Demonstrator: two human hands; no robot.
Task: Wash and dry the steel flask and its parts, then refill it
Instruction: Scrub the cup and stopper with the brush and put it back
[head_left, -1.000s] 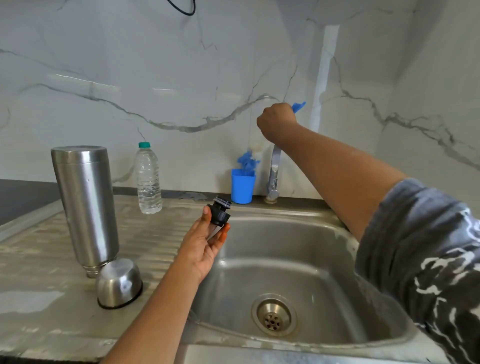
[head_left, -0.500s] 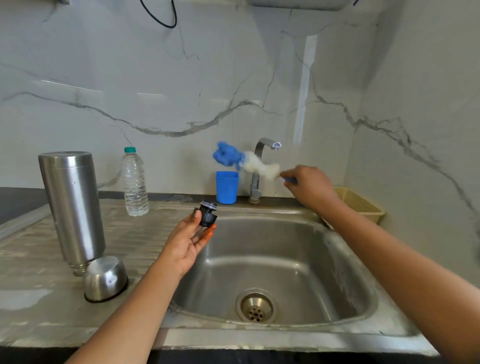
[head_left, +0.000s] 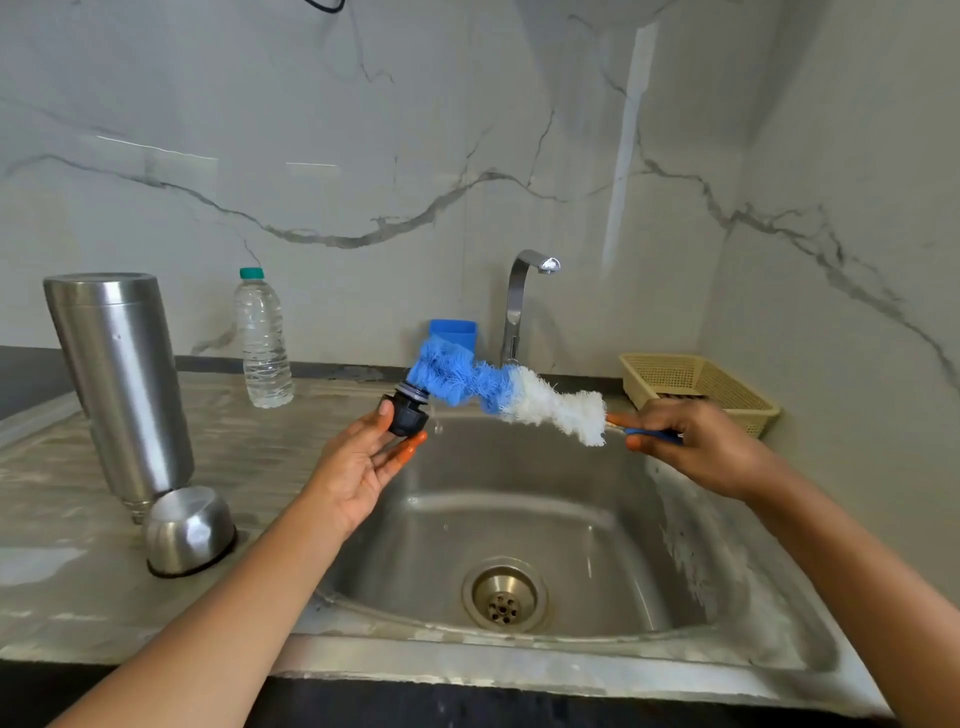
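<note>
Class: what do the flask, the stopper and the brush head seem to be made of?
Flask: brushed steel, by its dull grey sheen. Stopper: probably black plastic, matte with moulded ridges. Brush head: soft, fluffy blue and white bristles, synthetic-looking.

The left forearm (head_left: 223, 597) rises from the lower left, bare, and crosses the front left corner of the sink (head_left: 519, 670). Its wrist is straight. The left hand (head_left: 363, 462) is turned palm up over the basin's back left corner, with its thumb and fingertips pinching a black flask stopper (head_left: 408, 415) at the hand's top.

The right forearm (head_left: 841, 561), also bare, comes in from the lower right above the sink's right side. The right hand (head_left: 691, 447) is knuckles up near the back right corner, its fingers curled round the blue handle of a bottle brush (head_left: 498, 389). The index finger and thumb point left along the handle. The two hands are at about the same height, well apart.
</note>
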